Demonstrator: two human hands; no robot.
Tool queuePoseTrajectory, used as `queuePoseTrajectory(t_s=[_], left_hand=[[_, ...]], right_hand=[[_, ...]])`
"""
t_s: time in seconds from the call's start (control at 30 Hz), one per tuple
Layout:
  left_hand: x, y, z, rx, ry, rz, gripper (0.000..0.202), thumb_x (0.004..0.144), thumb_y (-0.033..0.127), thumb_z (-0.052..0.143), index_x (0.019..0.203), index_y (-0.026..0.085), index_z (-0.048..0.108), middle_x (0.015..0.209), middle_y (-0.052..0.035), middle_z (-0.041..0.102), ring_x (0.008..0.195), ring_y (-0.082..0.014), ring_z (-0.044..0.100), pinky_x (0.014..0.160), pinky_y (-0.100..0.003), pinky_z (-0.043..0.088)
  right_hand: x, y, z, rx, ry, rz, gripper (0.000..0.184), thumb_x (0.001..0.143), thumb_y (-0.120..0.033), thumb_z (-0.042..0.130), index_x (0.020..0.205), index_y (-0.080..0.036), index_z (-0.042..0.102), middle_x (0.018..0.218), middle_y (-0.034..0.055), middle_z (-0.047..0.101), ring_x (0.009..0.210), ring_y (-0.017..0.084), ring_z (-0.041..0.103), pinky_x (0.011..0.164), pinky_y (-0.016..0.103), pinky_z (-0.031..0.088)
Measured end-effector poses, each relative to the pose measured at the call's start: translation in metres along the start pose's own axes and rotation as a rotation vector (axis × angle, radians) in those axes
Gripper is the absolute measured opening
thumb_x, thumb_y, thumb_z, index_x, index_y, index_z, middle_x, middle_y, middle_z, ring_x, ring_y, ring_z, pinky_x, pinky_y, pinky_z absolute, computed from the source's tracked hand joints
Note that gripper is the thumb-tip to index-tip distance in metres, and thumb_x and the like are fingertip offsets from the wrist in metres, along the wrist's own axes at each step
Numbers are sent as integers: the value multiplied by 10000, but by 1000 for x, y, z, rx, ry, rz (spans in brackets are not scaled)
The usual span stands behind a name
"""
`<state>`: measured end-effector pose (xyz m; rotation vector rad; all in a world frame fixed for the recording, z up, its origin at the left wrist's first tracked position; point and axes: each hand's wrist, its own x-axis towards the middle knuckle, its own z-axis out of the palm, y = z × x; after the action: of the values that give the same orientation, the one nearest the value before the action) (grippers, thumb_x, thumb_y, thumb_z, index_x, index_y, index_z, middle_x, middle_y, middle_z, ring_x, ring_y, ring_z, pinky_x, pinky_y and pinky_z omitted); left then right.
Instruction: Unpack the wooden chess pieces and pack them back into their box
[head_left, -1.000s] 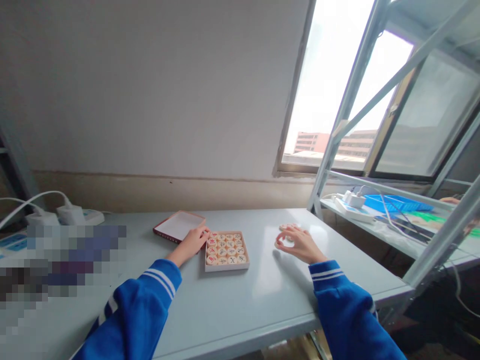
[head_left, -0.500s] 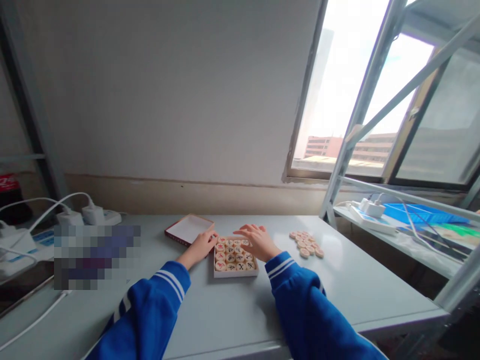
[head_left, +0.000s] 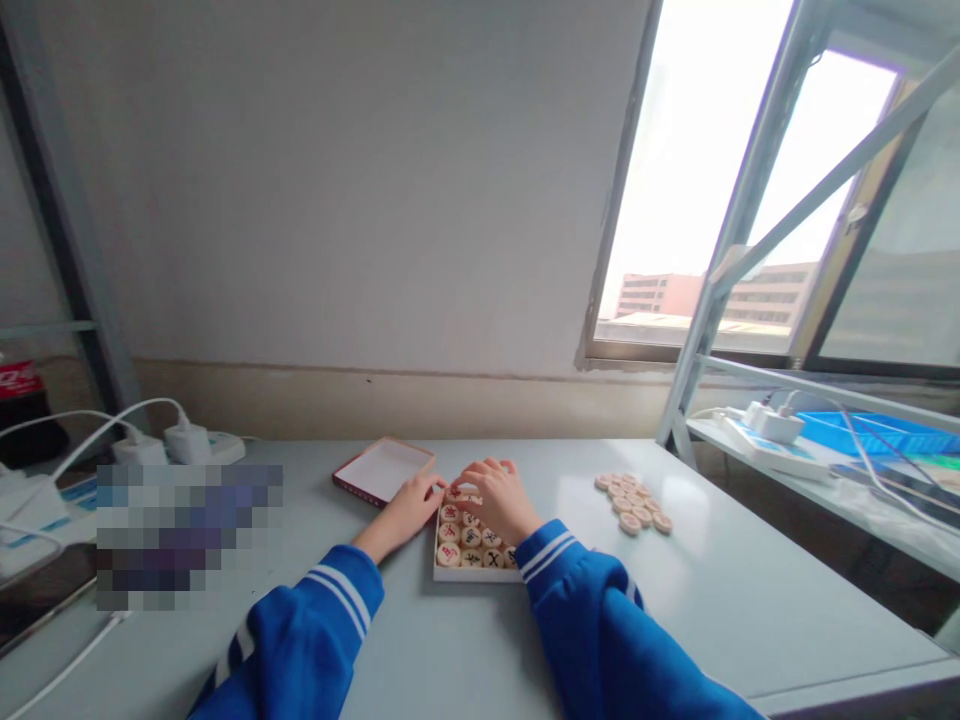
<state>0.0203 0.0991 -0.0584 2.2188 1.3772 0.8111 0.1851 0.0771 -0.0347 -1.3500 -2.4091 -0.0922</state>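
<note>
A white-sided box (head_left: 477, 575) of round wooden xiangqi pieces (head_left: 470, 537) with red and black characters lies on the table before me. My left hand (head_left: 411, 507) is curled at the box's left wall, its fingertips gripping the rim near the far corner. Over the far part of the box is my right hand (head_left: 499, 498), thumb and fingers closing on a piece (head_left: 454, 493) in the far left corner; the fingers partly hide it. The right hand and sleeve also cover some pieces on the right side. Behind my left hand rests the open box lid (head_left: 384, 468), inside up.
More wooden pieces (head_left: 634, 500) lie in a loose cluster on the table (head_left: 660, 610) to the right. Power strips with chargers and cables (head_left: 187, 440), a phone (head_left: 45, 590) and a cola bottle (head_left: 26, 405) are at left. A metal bed frame (head_left: 739, 220) stands by the window.
My right hand has moved left across the box, its fingers going from spread to bent down at the far left piece. The left hand stays at the rim. The view has shifted slightly.
</note>
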Motion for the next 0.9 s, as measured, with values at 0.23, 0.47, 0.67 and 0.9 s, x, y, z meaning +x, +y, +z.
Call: queuePoseTrajectory(t_s=[0.23,0.47,0.67,0.9], left_hand=[[-7,11,-6,-15,-26,-34,264,778,281,379,843,148,598,684,-39,613,643,-170,567,621,-245,406],[-7,9,-5,-59,-33,-74,275,765,295,363,860,154,580,576,-4,547,447,-125,465,471,-224,354],[-6,5,-2,-56,-16,-58,288,767,305,365,855,147,590,561,2,539,445,-120,463,473,-221,356],[-8,7,-3,-15,9,-38,296,778,275,373,877,132,613,757,-53,638,563,-135,543,592,-235,406]], right_hand=[[-9,24,-21,-30,158,123,186,729,-385,597,864,-257,606,958,22,593,955,188,467,846,381,259],[-65,113,-44,-239,68,553,179,767,-342,515,813,-219,636,931,71,612,931,246,499,805,455,300],[-65,90,-49,-16,204,262,208,772,-203,525,963,-250,595,1044,36,589,1003,195,500,869,405,327],[-27,-9,-21,168,-116,-193,312,743,-220,587,1047,-293,586,1097,22,569,998,179,519,840,316,381]])
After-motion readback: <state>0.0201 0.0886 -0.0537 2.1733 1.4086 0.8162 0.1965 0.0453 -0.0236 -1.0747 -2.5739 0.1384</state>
